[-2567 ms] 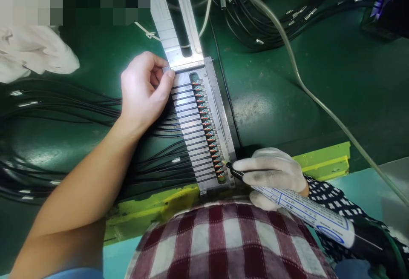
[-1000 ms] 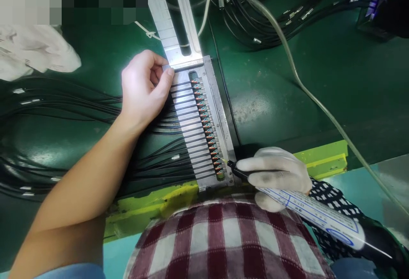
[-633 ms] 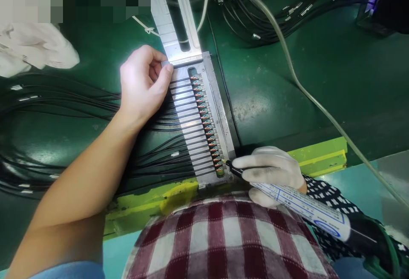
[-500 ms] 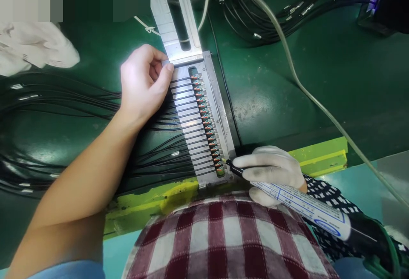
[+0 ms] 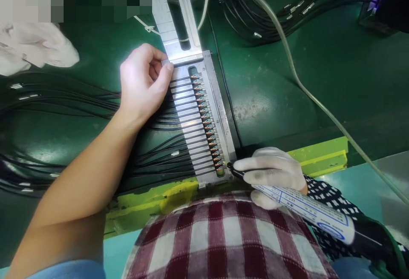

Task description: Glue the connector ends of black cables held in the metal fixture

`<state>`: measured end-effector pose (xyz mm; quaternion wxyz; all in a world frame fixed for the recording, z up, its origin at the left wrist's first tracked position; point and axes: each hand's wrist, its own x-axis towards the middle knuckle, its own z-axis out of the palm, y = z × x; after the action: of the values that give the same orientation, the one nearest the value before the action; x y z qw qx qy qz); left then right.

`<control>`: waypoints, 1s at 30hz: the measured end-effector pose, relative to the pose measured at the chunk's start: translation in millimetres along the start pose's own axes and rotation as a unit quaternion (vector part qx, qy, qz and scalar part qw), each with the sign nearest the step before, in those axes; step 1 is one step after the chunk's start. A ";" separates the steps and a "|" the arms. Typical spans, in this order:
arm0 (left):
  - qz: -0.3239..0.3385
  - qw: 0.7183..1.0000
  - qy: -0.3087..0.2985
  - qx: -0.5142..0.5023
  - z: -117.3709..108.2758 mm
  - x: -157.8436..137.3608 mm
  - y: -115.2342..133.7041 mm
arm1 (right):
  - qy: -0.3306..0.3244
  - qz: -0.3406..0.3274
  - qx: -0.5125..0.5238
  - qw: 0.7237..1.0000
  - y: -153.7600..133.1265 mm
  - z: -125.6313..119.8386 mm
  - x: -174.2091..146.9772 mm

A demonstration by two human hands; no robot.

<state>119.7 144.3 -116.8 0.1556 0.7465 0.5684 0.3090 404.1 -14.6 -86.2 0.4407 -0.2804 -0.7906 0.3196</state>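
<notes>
On the green bench lies a metal fixture point(image 5: 189, 134) with its hinged slotted lid point(image 5: 177, 23) raised at the far end. A row of several thin black cables point(image 5: 182, 113) lies across it, their stripped coloured wire ends point(image 5: 207, 121) meeting small connectors over a slot. My bare left hand point(image 5: 145, 83) pinches the fixture's far left corner by the hinge, thumb on top. In a white glove, my right hand point(image 5: 271, 174) grips a black dispensing syringe point(image 5: 303, 206) wrapped in a printed white label. Its dark nozzle points at the connectors nearest me, where contact cannot be made out.
Loose black cables point(image 5: 64, 96) fan out to the left, and more bundles point(image 5: 271, 36) lie back right. A thick pale hose point(image 5: 290, 61) curves across the right side. White cloth point(image 5: 38, 44) sits at the left. Yellow-green edging point(image 5: 319, 159) runs along the bench front.
The syringe and my right hand have shifted very slightly right and toward me. My left hand keeps its hold on the fixture's corner.
</notes>
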 end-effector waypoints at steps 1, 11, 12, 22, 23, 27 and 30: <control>-0.001 1.000 -0.001 0.002 -0.1 -0.1 0.5 | -0.001 -0.002 -0.002 1.000 0.2 -0.1 -0.3; -0.020 1.000 0.012 -0.021 0.1 0.3 3.4 | 0.003 0.016 0.000 1.000 -2.5 -0.6 -0.7; -0.021 0.999 0.012 -0.021 0.1 0.3 3.4 | 0.001 0.021 -0.003 1.000 -2.8 -0.6 -0.5; -0.024 0.999 0.003 -0.022 -0.2 0.2 3.5 | 0.008 0.017 -0.007 1.000 -0.6 0.9 -0.5; -0.020 1.000 0.003 -0.020 -0.2 0.2 3.0 | 0.006 0.018 -0.007 1.000 -0.7 0.7 -0.6; -0.015 1.000 0.004 -0.016 -0.1 0.4 1.7 | -0.002 0.024 -0.009 1.000 -1.1 -0.3 -0.4; -0.019 1.000 0.007 -0.020 -0.2 0.5 2.3 | 0.000 0.022 -0.013 1.000 -0.9 -0.6 0.2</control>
<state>121.4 144.1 -115.2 0.1726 0.7299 0.5776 0.3221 404.4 -14.9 -85.2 0.4302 -0.3036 -0.7882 0.3186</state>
